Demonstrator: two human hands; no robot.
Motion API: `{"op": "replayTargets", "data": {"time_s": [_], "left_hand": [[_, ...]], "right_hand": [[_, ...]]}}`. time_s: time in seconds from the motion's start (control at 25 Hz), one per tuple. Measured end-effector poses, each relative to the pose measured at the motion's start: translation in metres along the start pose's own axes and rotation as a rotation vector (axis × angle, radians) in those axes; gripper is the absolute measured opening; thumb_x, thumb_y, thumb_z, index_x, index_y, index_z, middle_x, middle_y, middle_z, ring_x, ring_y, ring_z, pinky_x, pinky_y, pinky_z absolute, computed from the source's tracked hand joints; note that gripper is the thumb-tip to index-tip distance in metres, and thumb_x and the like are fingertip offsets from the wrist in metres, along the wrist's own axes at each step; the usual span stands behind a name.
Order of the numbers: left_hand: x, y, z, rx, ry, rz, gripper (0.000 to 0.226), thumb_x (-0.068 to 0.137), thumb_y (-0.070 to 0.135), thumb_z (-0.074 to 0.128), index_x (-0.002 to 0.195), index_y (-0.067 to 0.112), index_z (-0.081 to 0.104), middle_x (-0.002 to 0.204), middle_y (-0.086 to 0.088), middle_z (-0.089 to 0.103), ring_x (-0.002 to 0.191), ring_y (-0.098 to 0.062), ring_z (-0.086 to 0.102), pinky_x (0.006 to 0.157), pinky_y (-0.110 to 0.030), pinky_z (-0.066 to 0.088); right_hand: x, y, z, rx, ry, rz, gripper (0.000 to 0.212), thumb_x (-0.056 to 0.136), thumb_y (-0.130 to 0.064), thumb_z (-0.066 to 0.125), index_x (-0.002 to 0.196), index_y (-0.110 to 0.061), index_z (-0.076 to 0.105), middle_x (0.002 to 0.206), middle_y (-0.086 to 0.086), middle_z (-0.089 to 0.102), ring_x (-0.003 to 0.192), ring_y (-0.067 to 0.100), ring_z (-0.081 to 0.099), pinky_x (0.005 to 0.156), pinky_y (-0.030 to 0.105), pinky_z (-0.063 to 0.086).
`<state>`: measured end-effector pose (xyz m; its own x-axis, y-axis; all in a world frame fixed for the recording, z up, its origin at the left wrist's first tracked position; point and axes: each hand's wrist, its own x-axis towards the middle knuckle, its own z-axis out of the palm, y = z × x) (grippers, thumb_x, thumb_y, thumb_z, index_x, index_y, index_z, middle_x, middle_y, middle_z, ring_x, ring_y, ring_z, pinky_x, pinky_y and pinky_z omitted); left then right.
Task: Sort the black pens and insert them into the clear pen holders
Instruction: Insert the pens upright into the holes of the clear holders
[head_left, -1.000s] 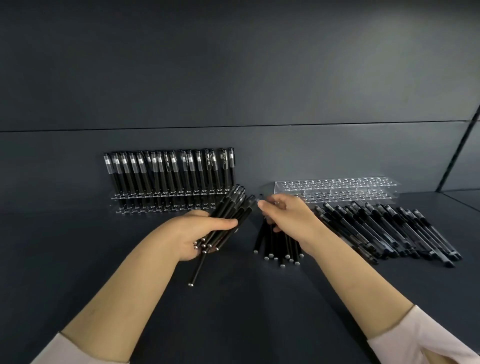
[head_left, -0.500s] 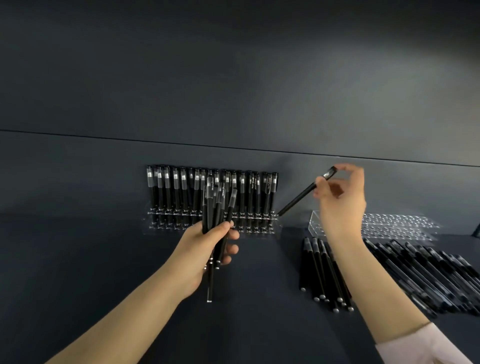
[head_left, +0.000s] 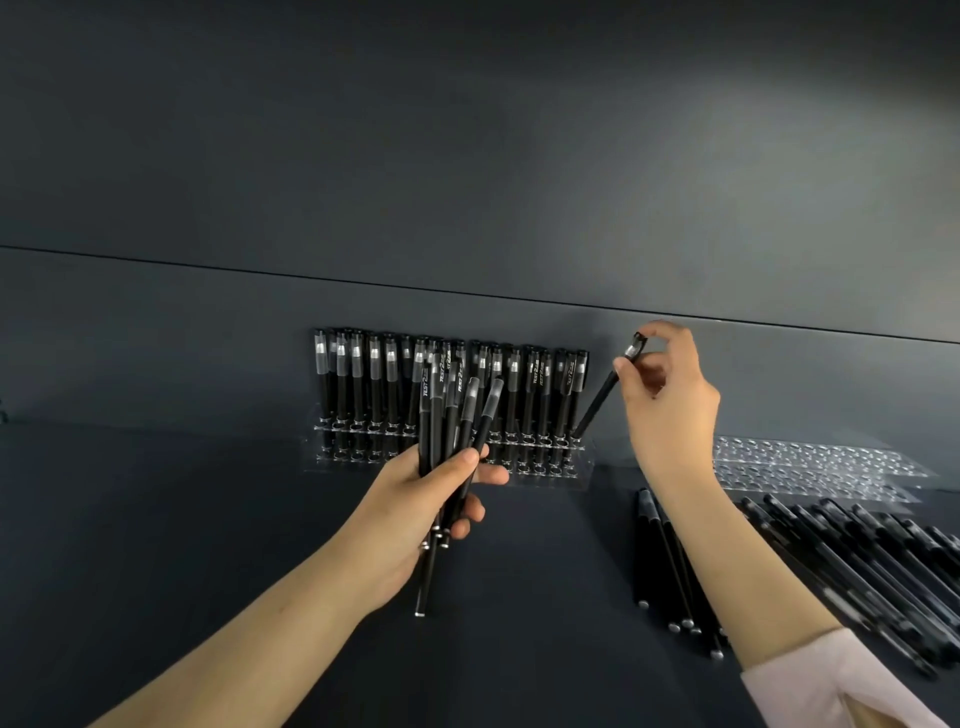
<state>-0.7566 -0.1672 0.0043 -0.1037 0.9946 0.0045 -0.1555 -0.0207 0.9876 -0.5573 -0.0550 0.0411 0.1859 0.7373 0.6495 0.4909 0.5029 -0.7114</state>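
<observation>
My left hand (head_left: 415, 499) grips a bundle of several black pens (head_left: 447, 421), caps up, in front of a clear pen holder (head_left: 582, 470) against the back wall. That holder carries a row of upright black pens (head_left: 363, 384). My right hand (head_left: 665, 400) pinches one black pen (head_left: 597, 405) by its cap end; the pen leans, with its lower tip at the holder's right end. A second clear pen holder (head_left: 810, 462) with no pens in it lies to the right.
Loose black pens lie on the dark table in two heaps: a small group (head_left: 670, 561) beside my right forearm and a larger pile (head_left: 872, 566) at the right edge. The dark wall stands just behind the holders.
My right hand took one pen from the table, lifted it and brought its tip down to the filled holder's right end. My left hand turned its bundle upright. The view shifted left.
</observation>
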Motion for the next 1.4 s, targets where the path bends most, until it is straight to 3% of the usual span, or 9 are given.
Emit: {"op": "replayTargets", "data": {"time_s": [0.2, 0.32, 0.44, 0.64, 0.72, 0.92, 1.04, 1.2, 1.4], "left_hand": [[0.000, 0.005, -0.002, -0.021, 0.037, 0.015, 0.013, 0.098, 0.019, 0.055, 0.101, 0.009, 0.062, 0.096, -0.004, 0.076, 0.059, -0.010, 0.057, 0.054, -0.024, 0.043], [-0.001, 0.007, -0.007, -0.062, 0.051, 0.009, 0.014, 0.096, 0.019, 0.058, 0.102, 0.007, 0.063, 0.095, -0.006, 0.076, 0.060, -0.011, 0.058, 0.053, -0.024, 0.043], [-0.003, 0.010, -0.016, -0.126, 0.060, -0.012, 0.018, 0.093, 0.019, 0.062, 0.104, 0.006, 0.065, 0.095, -0.008, 0.075, 0.062, -0.011, 0.060, 0.054, -0.025, 0.046], [-0.012, 0.022, -0.036, -0.106, 0.062, -0.022, 0.018, 0.091, 0.019, 0.064, 0.105, 0.008, 0.068, 0.093, -0.006, 0.076, 0.059, -0.009, 0.061, 0.053, -0.023, 0.045], [-0.014, 0.026, -0.046, -0.115, 0.045, -0.037, 0.018, 0.092, 0.018, 0.063, 0.105, 0.008, 0.068, 0.094, -0.008, 0.076, 0.058, -0.010, 0.060, 0.052, -0.023, 0.044], [-0.013, 0.033, -0.080, -0.059, 0.020, -0.036, 0.020, 0.094, 0.021, 0.062, 0.111, 0.012, 0.066, 0.097, -0.005, 0.076, 0.066, -0.013, 0.066, 0.057, -0.024, 0.048], [-0.008, 0.036, -0.106, -0.029, 0.116, -0.012, 0.019, 0.093, 0.024, 0.063, 0.109, 0.014, 0.065, 0.094, -0.001, 0.077, 0.074, -0.018, 0.072, 0.059, -0.025, 0.053], [0.003, 0.034, -0.141, 0.012, 0.245, -0.037, 0.018, 0.094, 0.021, 0.062, 0.109, 0.011, 0.061, 0.086, -0.004, 0.077, 0.052, -0.012, 0.056, 0.046, -0.023, 0.043], [0.010, 0.031, -0.156, -0.112, 0.270, -0.084, 0.012, 0.100, 0.010, 0.051, 0.109, 0.002, 0.053, 0.092, -0.013, 0.075, 0.050, -0.009, 0.050, 0.043, -0.020, 0.041]], "right_hand": [[-0.002, 0.012, 0.016, -0.268, -0.149, -0.152, 0.027, 0.091, -0.017, 0.064, 0.118, -0.018, 0.065, 0.089, 0.001, 0.064, 0.073, 0.017, 0.061, 0.074, 0.036, 0.056], [-0.004, 0.006, 0.014, -0.299, -0.120, -0.164, 0.031, 0.092, -0.016, 0.061, 0.123, -0.018, 0.064, 0.093, 0.000, 0.061, 0.071, 0.015, 0.057, 0.073, 0.033, 0.055], [-0.013, -0.013, 0.013, -0.216, -0.103, -0.208, 0.027, 0.092, -0.018, 0.061, 0.119, -0.018, 0.064, 0.091, -0.003, 0.063, 0.072, 0.008, 0.057, 0.069, 0.013, 0.046], [-0.040, -0.063, 0.039, 0.227, -0.550, 0.175, 0.026, 0.094, -0.028, 0.059, 0.119, -0.027, 0.062, 0.094, -0.004, 0.070, 0.082, 0.011, 0.068, 0.070, 0.024, 0.056], [-0.047, -0.079, 0.051, 0.343, -0.596, 0.232, 0.025, 0.095, -0.024, 0.059, 0.120, -0.029, 0.059, 0.093, -0.002, 0.070, 0.082, 0.009, 0.069, 0.069, 0.022, 0.055], [-0.060, -0.107, 0.082, 0.534, -0.547, 0.274, 0.028, 0.092, -0.010, 0.063, 0.116, -0.023, 0.057, 0.091, 0.008, 0.073, 0.077, 0.012, 0.068, 0.073, 0.025, 0.055], [-0.065, -0.122, 0.099, 0.570, -0.282, 0.236, 0.026, 0.089, -0.010, 0.067, 0.107, -0.021, 0.053, 0.087, 0.007, 0.072, 0.072, 0.014, 0.069, 0.075, 0.027, 0.056], [-0.069, -0.140, 0.117, 0.513, -0.051, 0.120, 0.021, 0.091, -0.016, 0.065, 0.103, -0.027, 0.052, 0.086, 0.001, 0.070, 0.080, 0.016, 0.068, 0.067, 0.012, 0.048], [-0.077, -0.144, 0.138, 0.364, -0.055, -0.020, 0.027, 0.091, -0.015, 0.064, 0.099, -0.038, 0.051, 0.092, -0.004, 0.066, 0.079, 0.005, 0.064, 0.067, 0.009, 0.045]]}}
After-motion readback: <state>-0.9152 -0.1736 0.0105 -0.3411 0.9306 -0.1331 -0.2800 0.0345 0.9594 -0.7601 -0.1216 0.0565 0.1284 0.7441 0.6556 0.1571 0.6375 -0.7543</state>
